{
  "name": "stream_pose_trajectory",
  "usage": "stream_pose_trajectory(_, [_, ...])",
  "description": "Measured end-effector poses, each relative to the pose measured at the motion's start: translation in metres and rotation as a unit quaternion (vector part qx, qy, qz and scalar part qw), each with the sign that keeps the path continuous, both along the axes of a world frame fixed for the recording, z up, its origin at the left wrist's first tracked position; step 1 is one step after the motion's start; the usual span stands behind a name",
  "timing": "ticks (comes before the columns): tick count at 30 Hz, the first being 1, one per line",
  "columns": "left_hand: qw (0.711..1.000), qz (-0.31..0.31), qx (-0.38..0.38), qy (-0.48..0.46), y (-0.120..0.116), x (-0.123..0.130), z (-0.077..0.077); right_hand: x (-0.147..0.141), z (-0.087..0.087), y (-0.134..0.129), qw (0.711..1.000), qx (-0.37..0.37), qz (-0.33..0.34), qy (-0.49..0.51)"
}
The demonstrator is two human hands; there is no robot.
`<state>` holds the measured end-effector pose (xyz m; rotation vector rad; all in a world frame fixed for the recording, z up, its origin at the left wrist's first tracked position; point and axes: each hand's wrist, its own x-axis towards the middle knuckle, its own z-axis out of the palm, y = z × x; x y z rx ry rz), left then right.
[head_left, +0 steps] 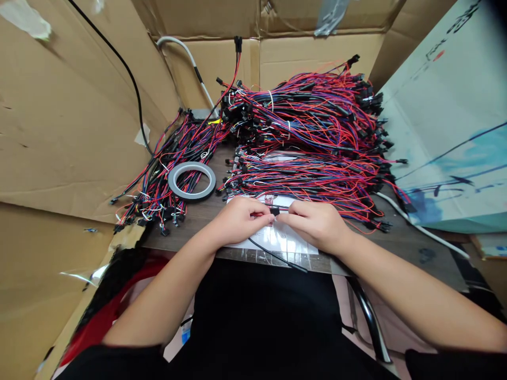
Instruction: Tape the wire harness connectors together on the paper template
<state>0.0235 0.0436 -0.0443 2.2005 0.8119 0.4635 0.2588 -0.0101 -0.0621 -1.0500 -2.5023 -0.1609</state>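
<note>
My left hand (243,217) and my right hand (319,221) meet near the table's front edge, both in a pinch. Between their fingertips is a small flat black piece (274,210); whether it is tape or a connector I cannot tell. Thin wires run beside it, partly hidden by the fingers. From under my left hand a black cable (277,257) slants down over the table edge. A white sheet (285,244) under clear plastic lies below the hands. Just behind them rests a row of red, blue and black wire harnesses (309,177).
A roll of tape (173,179) lies left of my hands, against a loose heap of harnesses (162,163). Tied harness bundles (312,111) are piled at the back. Cardboard walls (71,116) enclose the left and back; a pale printed panel (455,132) stands right. A white cable (423,224) crosses the right side.
</note>
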Motion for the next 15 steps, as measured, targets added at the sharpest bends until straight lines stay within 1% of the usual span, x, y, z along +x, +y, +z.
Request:
stream_pose_trajectory(4, [1.0, 0.006, 0.019, 0.01, -0.002, 0.0, -0.001, -0.001, 0.001, 0.0, 1.0, -0.01, -0.005, -0.006])
stream_pose_trajectory(10, [0.998, 0.018, 0.047, 0.023, -0.004, 0.0, -0.003, -0.007, 0.0, 0.0, 1.0, -0.012, -0.025, 0.013])
stream_pose_trajectory(15, [0.995, 0.005, 0.1, 0.016, -0.008, -0.003, -0.004, -0.012, 0.001, -0.002, 0.999, -0.009, -0.034, 0.009])
